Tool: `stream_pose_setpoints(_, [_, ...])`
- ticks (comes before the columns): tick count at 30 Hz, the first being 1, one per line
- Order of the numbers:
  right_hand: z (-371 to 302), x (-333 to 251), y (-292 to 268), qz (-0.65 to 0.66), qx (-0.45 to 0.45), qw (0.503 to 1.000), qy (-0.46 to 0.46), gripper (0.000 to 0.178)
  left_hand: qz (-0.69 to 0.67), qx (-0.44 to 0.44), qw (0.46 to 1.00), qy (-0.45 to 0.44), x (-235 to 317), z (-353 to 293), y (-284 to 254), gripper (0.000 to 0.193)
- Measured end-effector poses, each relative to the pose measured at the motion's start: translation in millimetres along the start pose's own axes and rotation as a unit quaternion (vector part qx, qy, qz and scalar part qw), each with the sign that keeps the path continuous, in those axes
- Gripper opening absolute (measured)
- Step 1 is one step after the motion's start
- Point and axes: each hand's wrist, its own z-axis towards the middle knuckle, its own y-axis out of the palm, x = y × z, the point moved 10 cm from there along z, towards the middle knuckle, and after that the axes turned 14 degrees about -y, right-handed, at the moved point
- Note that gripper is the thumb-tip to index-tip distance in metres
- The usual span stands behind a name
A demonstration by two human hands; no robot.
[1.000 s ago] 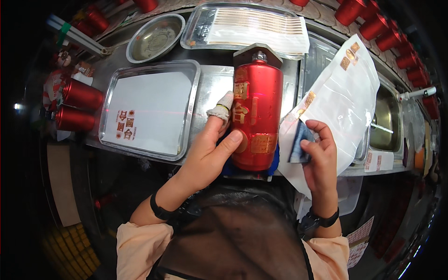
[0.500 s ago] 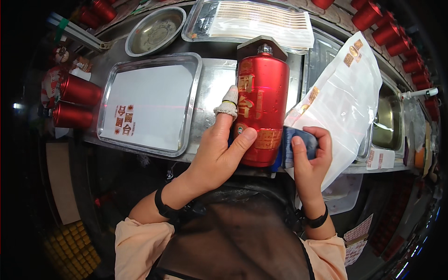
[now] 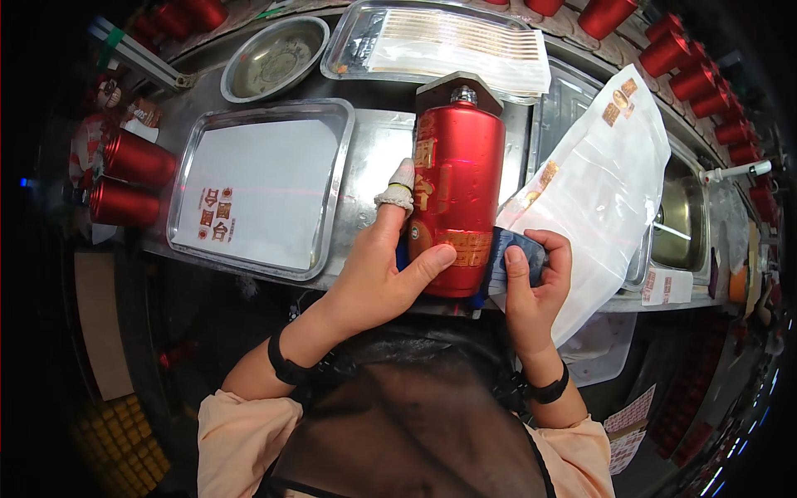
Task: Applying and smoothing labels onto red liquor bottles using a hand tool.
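Steel counter (image 3: 375, 137) shows behind a shiny red, gold-lettered bottle (image 3: 466, 178)

The left hand's (image 3: 369, 270) lower fingers are hidden behind the red bottle (image 3: 469, 178), whose underside is out of sight. The right hand (image 3: 538, 286) covers part of the blue pad (image 3: 500, 257). Along the workbench's (image 3: 369, 149) far edge, red containers (image 3: 545, 5) are cut off by the view's upper edge; clutter (image 3: 91, 153) at its left end is too blurred to tell.
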Motion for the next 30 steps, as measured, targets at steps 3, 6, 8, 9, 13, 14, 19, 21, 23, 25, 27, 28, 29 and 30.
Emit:
stream_pose_setpoints(3, [7, -12, -2, 0.061, 0.038, 0.997, 0.0, 0.03, -0.024, -0.007, 1.0, -0.009, -3, 0, 0, 0.089])
stream_pose_setpoints(6, [8, -40, 13, 0.022, -0.036, 0.997, -0.066, 0.028, -0.013, 0.007, 1.0, 0.013, 0, -1, -3, 0.089])
stream_pose_setpoints(8, [13, -43, 14, -0.023, -0.04, 0.991, -0.126, 0.026, -0.05, -0.017, 0.999, -0.007, -3, 0, 0, 0.09])
stream_pose_setpoints(9, [16, -26, 7, -0.015, -0.023, 0.996, -0.088, 0.026, -0.049, -0.013, 0.999, -0.004, -3, 0, 0, 0.09])
stream_pose_setpoints(13, [17, -39, 4, 0.014, -0.023, 0.994, -0.106, 0.026, -0.055, -0.024, 0.998, -0.013, -8, 0, -1, 0.09])
stream_pose_setpoints(14, [14, -58, 9, -0.005, -0.046, 0.983, -0.177, 0.026, -0.071, -0.032, 0.997, -0.012, -9, 0, -1, 0.09])
stream_pose_setpoints(19, [27, -69, 1, -0.118, -0.016, 0.96, -0.253, 0.021, -0.042, 0.021, 0.999, 0.009, -14, -7, -11, 0.079])
stream_pose_setpoints(21, [18, -82, 8, -0.103, -0.056, 0.954, -0.274, 0.021, -0.003, 0.067, 0.997, 0.028, -17, -23, -23, 0.073])
stream_pose_setpoints(23, [9, -91, 17, -0.067, -0.12, 0.943, -0.304, 0.023, 0.149, 0.124, 0.968, 0.158, 3, -48, -29, 0.055])
stream_pose_setpoints(25, [-2, -74, 5, -0.048, -0.114, 0.961, -0.248, 0.023, 0.224, 0.108, 0.953, 0.174, 6, -56, -23, 0.052])
stream_pose_setpoints(27, [-7, -38, -10, -0.005, -0.041, 0.992, -0.123, 0.023, 0.313, 0.092, 0.924, 0.199, 11, -57, -12, 0.049])
stream_pose_setpoints(28, [-8, -36, -10, -0.005, -0.037, 0.992, -0.121, 0.023, 0.314, 0.087, 0.924, 0.2, 16, -56, -12, 0.049])
stream_pose_setpoints(29, [-9, -28, -9, 0.036, -0.023, 0.995, -0.087, 0.022, 0.356, 0.086, 0.907, 0.21, 24, -56, -8, 0.047])
stream_pose_setpoints(30, [-11, -20, -10, 0.077, -0.009, 0.995, -0.054, 0.022, 0.397, 0.085, 0.887, 0.22, 30, -56, -4, 0.045])
